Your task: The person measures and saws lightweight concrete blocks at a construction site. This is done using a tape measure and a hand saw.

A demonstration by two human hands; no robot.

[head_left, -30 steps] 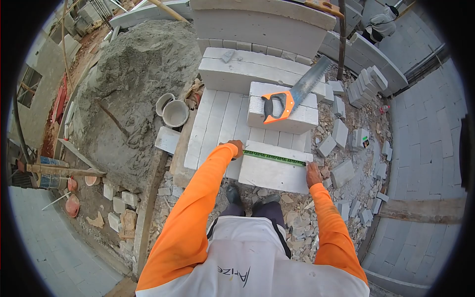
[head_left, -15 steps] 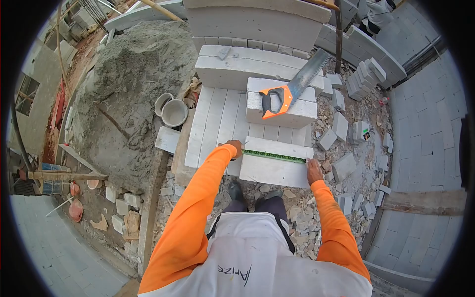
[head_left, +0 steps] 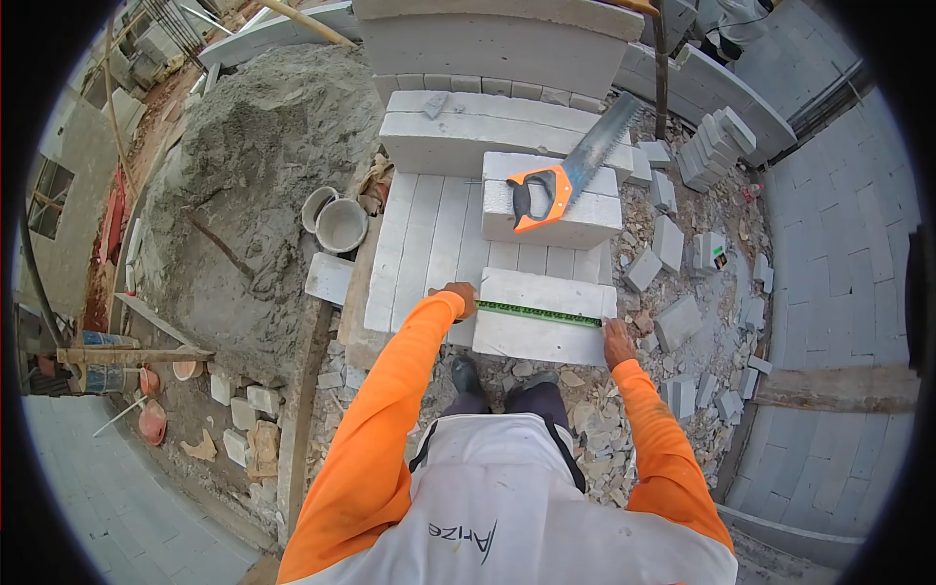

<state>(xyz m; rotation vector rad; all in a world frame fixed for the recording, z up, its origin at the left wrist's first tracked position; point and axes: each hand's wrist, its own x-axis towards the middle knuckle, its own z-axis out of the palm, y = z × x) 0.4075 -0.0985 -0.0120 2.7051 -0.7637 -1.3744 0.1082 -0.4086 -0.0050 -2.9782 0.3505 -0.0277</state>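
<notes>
A green tape measure [head_left: 538,312] lies stretched across the top of a pale block [head_left: 541,336] in front of me. At the block's left edge, my left hand [head_left: 457,297] is closed on one end of the tape. My right hand [head_left: 617,343] is closed at the right edge, holding the tape's other end. Beyond them, a saw [head_left: 585,161] with an orange and black handle rests on another pale block [head_left: 556,232].
Grey sand [head_left: 258,175] is heaped at the left, with two buckets [head_left: 341,225] beside it. Broken blocks [head_left: 668,244] and rubble lie to the right. A long block wall [head_left: 507,44] stands ahead. Another person [head_left: 736,24] is at the top right.
Both hands remain at the block's ends with the tape between them. The view has shifted slightly; little else has visibly changed.
</notes>
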